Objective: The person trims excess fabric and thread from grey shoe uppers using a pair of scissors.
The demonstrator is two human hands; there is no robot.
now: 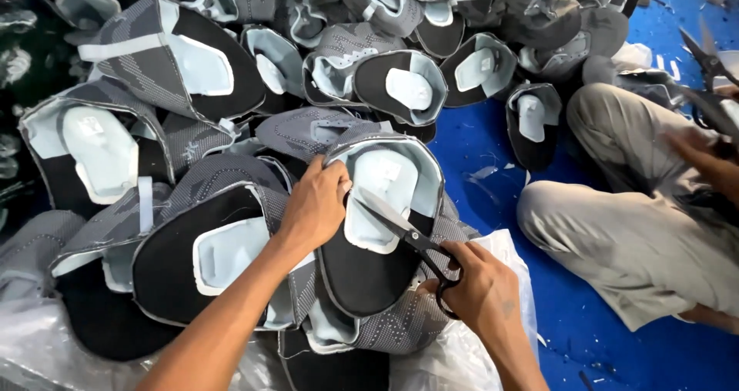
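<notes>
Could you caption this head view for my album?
Left hand grips a grey shoe upper; right hand holds scissors at it.

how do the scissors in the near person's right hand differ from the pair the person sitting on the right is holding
The near scissors are sharp in view, blades parted and pointing up-left at the light blue lining of a shoe upper, which the left hand holds; the right hand grips their black handles. The far scissors are motion-blurred at the frame's edge, held above that person's knee, away from any upper. Both pairs look dark-handled.
</notes>
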